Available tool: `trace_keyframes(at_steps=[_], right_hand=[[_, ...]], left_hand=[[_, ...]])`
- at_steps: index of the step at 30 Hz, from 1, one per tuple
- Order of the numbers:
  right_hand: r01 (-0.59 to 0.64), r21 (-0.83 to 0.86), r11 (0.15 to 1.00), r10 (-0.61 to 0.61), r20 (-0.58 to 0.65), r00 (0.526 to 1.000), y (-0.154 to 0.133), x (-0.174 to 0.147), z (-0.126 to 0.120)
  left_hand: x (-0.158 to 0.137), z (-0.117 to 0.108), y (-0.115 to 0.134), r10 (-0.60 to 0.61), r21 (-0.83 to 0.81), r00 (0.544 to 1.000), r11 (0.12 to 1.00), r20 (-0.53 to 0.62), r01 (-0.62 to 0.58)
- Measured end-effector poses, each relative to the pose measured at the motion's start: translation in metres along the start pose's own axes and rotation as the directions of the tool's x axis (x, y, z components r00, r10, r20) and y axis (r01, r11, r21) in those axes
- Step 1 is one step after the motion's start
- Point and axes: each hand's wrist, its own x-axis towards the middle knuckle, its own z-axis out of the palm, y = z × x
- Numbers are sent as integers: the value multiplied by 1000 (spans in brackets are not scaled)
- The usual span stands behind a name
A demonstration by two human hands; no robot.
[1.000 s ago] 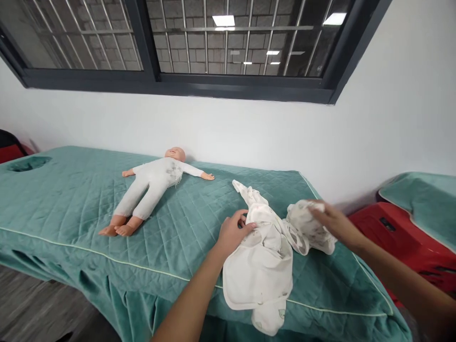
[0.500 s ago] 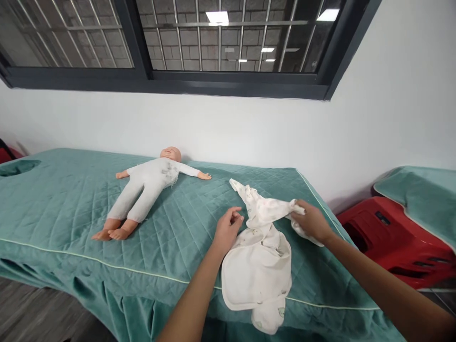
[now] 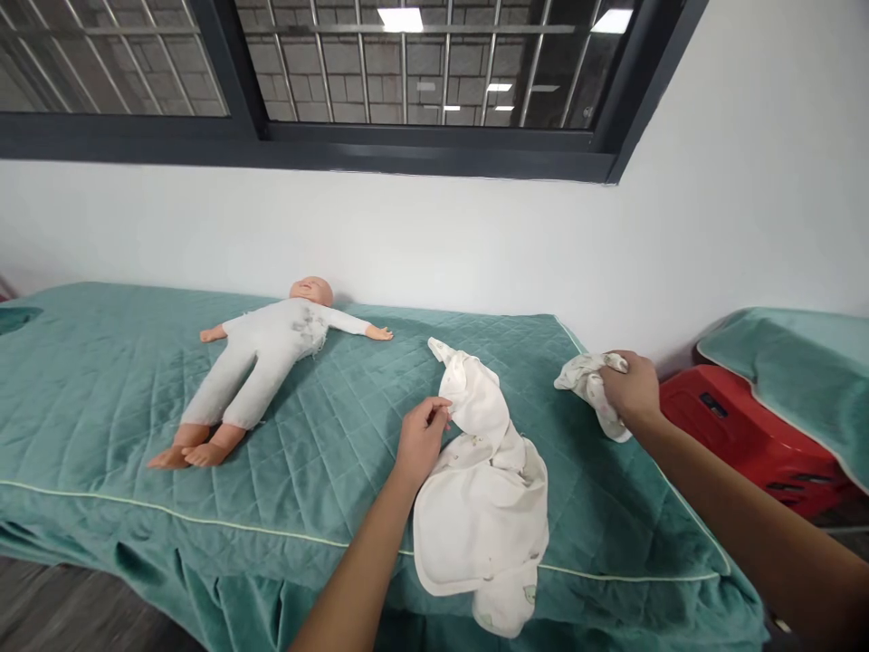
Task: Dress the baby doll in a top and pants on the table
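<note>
A white baby shirt (image 3: 479,525) with small prints lies crumpled on the green quilted bed cover (image 3: 367,435), its lower end hanging over the front edge. My left hand (image 3: 424,439) is at the shirt's left side, fingertips pinched together at the edge of the cloth. Off to the right, my right hand (image 3: 631,385) grips a bunched white baby garment (image 3: 589,385), apart from the shirt; its exact shape is lost in the folds. A doll (image 3: 272,344) in a white bodysuit lies on its back at the left, head toward the wall.
Behind the bed runs a white wall (image 3: 421,235) with a dark-framed barred window (image 3: 421,149) above. A red plastic piece of furniture (image 3: 753,435) stands right of the bed, partly under another green cover (image 3: 801,371). Dark flooring (image 3: 74,602) shows at the lower left.
My right hand has moved right, drawing the bunched garment away from the shirt. My left hand has shifted slightly left and its fingertips now meet the shirt. The view has turned slightly right.
</note>
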Motion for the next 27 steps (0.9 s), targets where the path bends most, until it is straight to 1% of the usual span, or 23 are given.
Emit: trace_keyframes(at_steps=[3, 6, 8, 10, 11, 12, 13, 14, 15, 16, 17, 18, 19, 20, 21, 22, 23, 24, 25, 27], right_hand=[[30, -86, 996, -25, 54, 998, 2, -14, 28], [120, -242, 963, -86, 145, 986, -1, -21, 46], [178, -357, 917, -95, 240, 966, -3, -18, 48], [195, -398, 896, -61, 326, 943, -4, -14, 41], [192, -405, 894, -46, 345, 938, -5, -13, 36], [197, -412, 890, -53, 336, 940, -7, -15, 31], [219, -415, 883, -94, 301, 949, -9, -19, 26], [266, -406, 875, -171, 254, 952, -13, -25, 22], [332, -377, 864, -268, 212, 940, -18, -34, 21], [408, -322, 854, -365, 189, 912, -25, -45, 21], [478, -236, 846, -440, 199, 876, -33, -56, 24], [512, -125, 850, -471, 254, 845, -42, -68, 28], [488, -11, 873, -455, 343, 822, -52, -77, 34], [409, 84, 909, -402, 445, 800, -62, -85, 41], [299, 151, 942, -333, 529, 780, -73, -91, 49], [181, 196, 964, -263, 584, 768, -83, -95, 57], [84, 221, 972, -207, 620, 757, -94, -97, 63], [19, 241, 970, -173, 639, 750, -103, -98, 69], [-17, 259, 966, -162, 650, 743, -112, -98, 72], [-19, 303, 953, -200, 672, 713, -129, -98, 73]], left_hand=[[-1, 0, 1, 7, 8, 1000, 1000, -5, -7], [-1, 0, 2, 9, 20, 1000, 1000, -11, -9], [-1, 0, 3, 9, 34, 1000, 999, -8, -9], [-1, -1, 2, 2, 43, 1000, 999, -5, -2], [-1, -1, 2, -3, 45, 1000, 999, -3, 3], [0, -1, 1, -7, 47, 1000, 999, -2, 7], [0, -1, 1, -10, 48, 1000, 999, 0, 10], [0, -1, 0, -11, 48, 1000, 999, 2, 11], [1, -1, 0, -10, 47, 1000, 999, 2, 10], [1, 0, 0, -9, 45, 1000, 999, 0, 9], [1, 0, 0, -9, 41, 1000, 999, -6, 9], [1, 0, 0, -9, 35, 1000, 999, -14, 9], [1, 0, 0, -10, 30, 1000, 999, -23, 11], [1, 1, 0, -12, 26, 999, 1000, -32, 13], [1, 1, -1, -13, 23, 999, 1000, -40, 14], [0, 2, -2, -12, 23, 999, 1000, -42, 13], [0, 2, -3, -9, 24, 999, 1000, -41, 10], [0, 2, -4, -6, 26, 999, 1000, -42, 7], [0, 2, -4, -3, 30, 999, 1000, -50, 5], [1, 1, 1, 23, 62, 994, 998, -105, -16]])
